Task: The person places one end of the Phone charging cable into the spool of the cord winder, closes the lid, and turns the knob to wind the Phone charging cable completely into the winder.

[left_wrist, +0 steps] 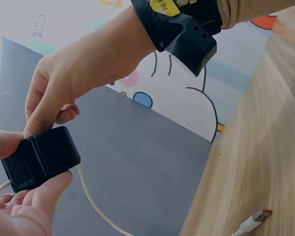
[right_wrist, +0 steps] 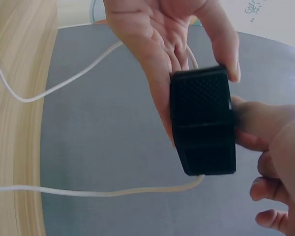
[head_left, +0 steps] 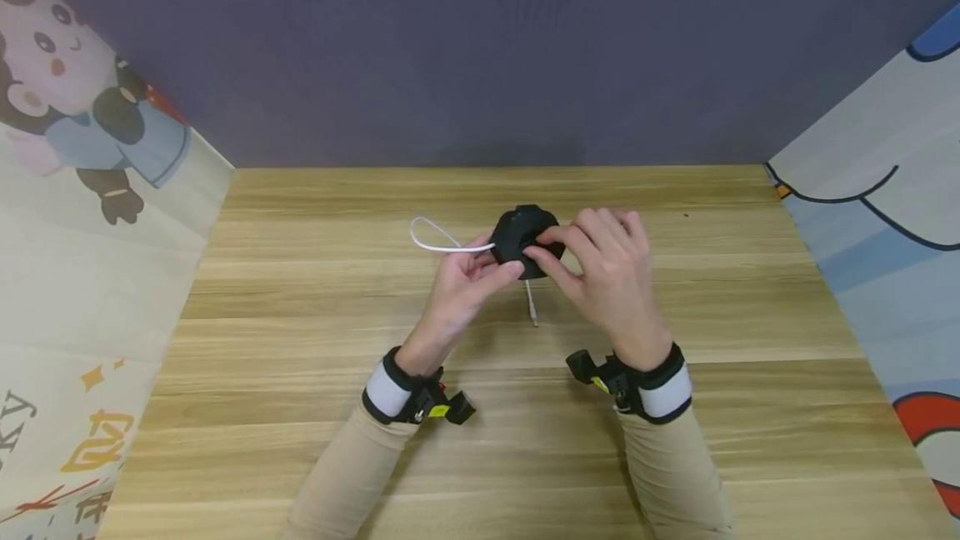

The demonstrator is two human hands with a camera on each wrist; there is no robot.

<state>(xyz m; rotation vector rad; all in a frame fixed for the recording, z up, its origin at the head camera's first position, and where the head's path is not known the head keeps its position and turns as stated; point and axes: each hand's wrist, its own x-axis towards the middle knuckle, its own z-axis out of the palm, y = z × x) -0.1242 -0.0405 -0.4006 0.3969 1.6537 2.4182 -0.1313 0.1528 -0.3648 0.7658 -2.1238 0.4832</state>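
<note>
A black faceted case with textured sides is held above the table by both hands. My left hand grips it from the left and below, thumb on its near edge. Thumb and index finger of my right hand pinch at the middle of its upper face; what lies between these fingertips is hidden. A white cable loops out from the case's left side. Its other end, a white USB plug with orange inside, hangs below the case. The left wrist view shows the case's ribbed side.
The wood-grain table lies beneath both hands. A dark grey panel stands along its far edge. Side panels with cartoon prints rise at left and right. Each wrist wears a strapped camera.
</note>
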